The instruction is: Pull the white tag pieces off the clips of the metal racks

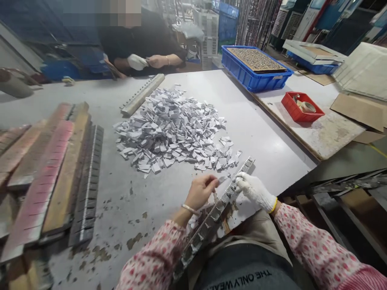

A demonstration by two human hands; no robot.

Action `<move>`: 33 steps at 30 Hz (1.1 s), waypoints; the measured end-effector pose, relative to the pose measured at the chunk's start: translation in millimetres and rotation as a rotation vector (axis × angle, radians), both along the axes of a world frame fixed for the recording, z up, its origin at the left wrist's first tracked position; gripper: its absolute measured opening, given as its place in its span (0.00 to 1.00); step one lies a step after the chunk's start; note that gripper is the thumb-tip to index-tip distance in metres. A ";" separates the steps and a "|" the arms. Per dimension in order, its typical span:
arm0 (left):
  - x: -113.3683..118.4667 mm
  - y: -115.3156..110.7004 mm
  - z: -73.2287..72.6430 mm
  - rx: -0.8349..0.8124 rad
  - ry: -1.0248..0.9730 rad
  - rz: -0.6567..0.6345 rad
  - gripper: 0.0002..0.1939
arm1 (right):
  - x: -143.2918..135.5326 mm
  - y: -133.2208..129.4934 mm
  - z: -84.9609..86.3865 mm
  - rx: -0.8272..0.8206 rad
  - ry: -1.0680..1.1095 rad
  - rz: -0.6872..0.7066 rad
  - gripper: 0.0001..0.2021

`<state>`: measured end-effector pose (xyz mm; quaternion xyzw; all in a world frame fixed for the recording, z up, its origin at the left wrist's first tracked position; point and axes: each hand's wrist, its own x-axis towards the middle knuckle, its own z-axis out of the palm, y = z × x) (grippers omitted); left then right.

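My left hand (201, 190), bare with a bangle at the wrist, pinches a small pale flat piece (223, 179) between thumb and fingertips. That piece is close to the upper part of a long narrow slotted strip (215, 212), grey and metallic-looking, which slants from my lap up over the table edge. My right hand (256, 190) wears a white knit glove; its fingers are closed at the strip's upper right side, and whatever is between them is hidden. Just beyond my hands lies a large heap of small white flat pieces (172, 129).
Stacked slotted wooden bars (45, 177) lie at the left. A pale bar with pegs (143, 94) rests behind the heap. A co-worker with one gloved hand (137, 62) sits opposite. At the right are a blue crate (256, 80) and a red bin (302, 114).
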<state>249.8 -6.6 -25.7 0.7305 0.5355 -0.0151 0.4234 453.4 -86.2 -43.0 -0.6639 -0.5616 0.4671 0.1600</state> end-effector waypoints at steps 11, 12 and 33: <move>15.2 -52.6 72.4 -0.721 -0.605 0.215 0.22 | -7.4 -35.4 33.9 -0.348 1.103 -0.034 0.10; 17.1 -55.9 70.1 -0.761 -0.617 0.251 0.23 | -8.0 -38.2 30.9 -0.384 1.133 -0.053 0.10; 8.7 -59.6 13.1 -0.086 -0.055 -0.178 0.17 | 15.9 -5.3 -39.2 0.027 0.025 -0.081 0.22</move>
